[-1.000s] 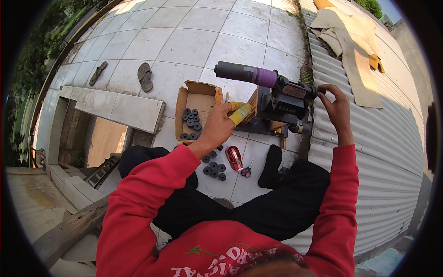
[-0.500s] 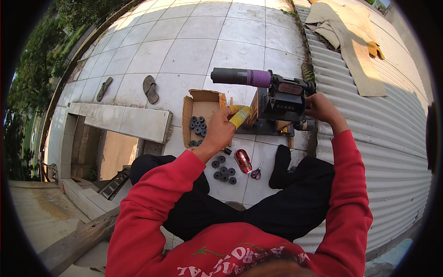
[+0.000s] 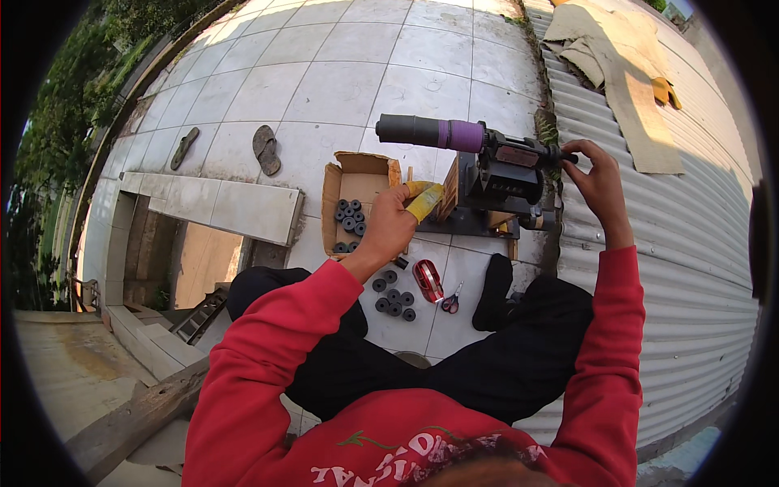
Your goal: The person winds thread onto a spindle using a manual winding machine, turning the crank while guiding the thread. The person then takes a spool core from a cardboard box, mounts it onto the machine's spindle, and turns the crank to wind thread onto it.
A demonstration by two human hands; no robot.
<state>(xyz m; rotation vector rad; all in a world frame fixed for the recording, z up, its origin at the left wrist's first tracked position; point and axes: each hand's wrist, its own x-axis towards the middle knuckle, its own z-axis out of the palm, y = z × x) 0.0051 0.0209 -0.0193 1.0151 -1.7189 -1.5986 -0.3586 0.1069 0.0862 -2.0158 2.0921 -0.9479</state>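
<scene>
A black machine (image 3: 510, 180) stands on the tiles ahead of me. A long dark roll (image 3: 410, 130) with a purple band (image 3: 462, 135) juts left from its spindle. At the spindle's right end, my right hand (image 3: 596, 174) pinches a small black knob (image 3: 570, 157) between thumb and fingers. My left hand (image 3: 393, 219) has yellow coverings on its fingers, which are closed beside the machine's wooden side piece (image 3: 449, 195). Whatever they grip, if anything, is hidden. Below that wrist, several small black rolls (image 3: 394, 297) sit on the floor.
An open cardboard box (image 3: 329, 215) with more black rolls stands left of the machine. A red tape dispenser (image 3: 428, 280) and scissors (image 3: 451, 302) lie between my legs. Sandals (image 3: 265, 150) are farther left, near a tiled ledge (image 3: 235, 213). Corrugated roofing (image 3: 682, 268) runs along the right.
My right hand has moved up and slightly right, from the machine's lower right side to the knob at the spindle end. My left hand stays almost where it was.
</scene>
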